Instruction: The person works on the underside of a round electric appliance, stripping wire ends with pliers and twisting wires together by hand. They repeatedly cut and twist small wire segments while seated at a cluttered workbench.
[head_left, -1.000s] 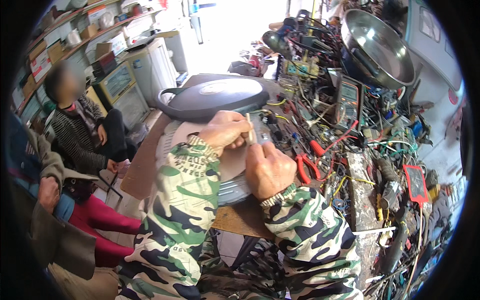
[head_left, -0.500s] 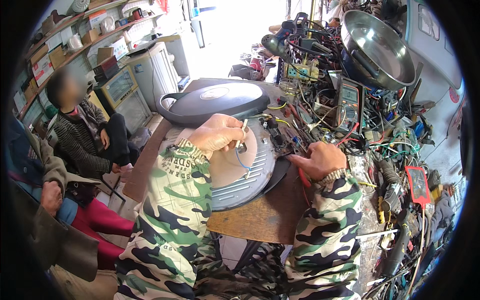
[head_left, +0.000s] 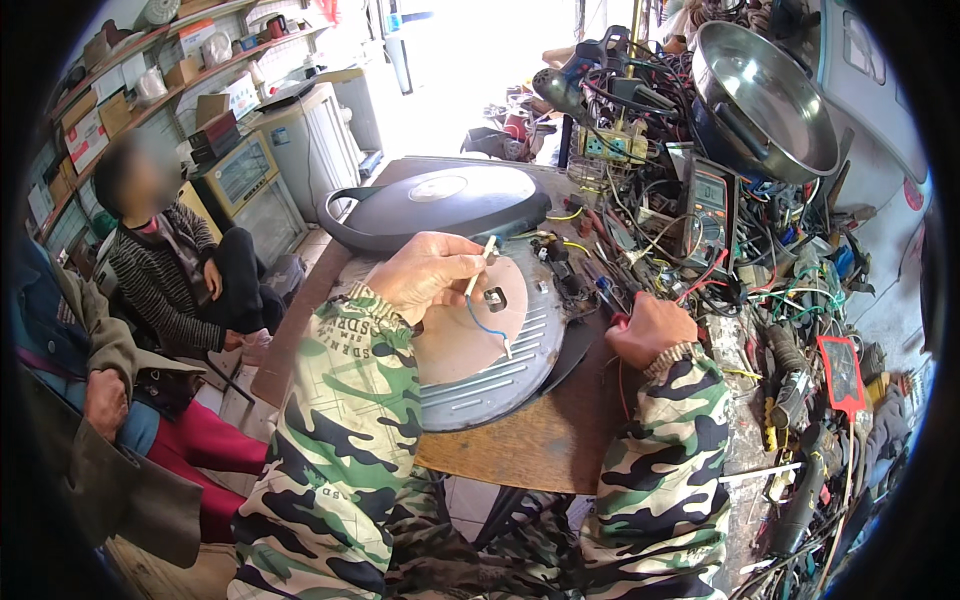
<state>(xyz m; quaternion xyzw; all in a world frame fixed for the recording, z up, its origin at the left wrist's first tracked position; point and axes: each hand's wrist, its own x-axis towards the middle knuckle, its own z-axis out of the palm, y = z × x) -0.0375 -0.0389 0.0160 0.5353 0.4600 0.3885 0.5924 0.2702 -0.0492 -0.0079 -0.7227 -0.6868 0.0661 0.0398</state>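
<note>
Sleeves (head_left: pixel 350 430) of camouflage cloth cover both forearms of the person working across from me at a wooden table (head_left: pixel 530 458). The left hand (head_left: pixel 425 275) pinches a thin pale tube (head_left: pixel 472 285) between thumb and fingers, holding it at a slant above a pinkish-tan disc (head_left: pixel 458 350). From the tube's lower end a blue wire (head_left: pixel 480 322) curves down to a small pale tip over the disc's right edge; whether the tip touches anything I can't tell. That disc, with a cut-out in it, lies on a round, ribbed metal plate (head_left: pixel 490 393) near the table's front edge. Just behind the plate rests a dark, domed lid (head_left: pixel 440 208) with a looped handle at its left. The right hand (head_left: pixel 652 332) is off to the plate's right, fingers curled around something red (head_left: pixel 620 320), apparently a tool handle, though how tightly they close I can't tell. Beyond it, tangled wires and parts crowd the bench around a multimeter (head_left: pixel 710 200), with a shiny steel pan (head_left: pixel 765 100) tilted behind. Over on the left sit two people, one in a striped jacket (head_left: pixel 160 285), the nearer in dark red trousers (head_left: pixel 205 440).
</note>
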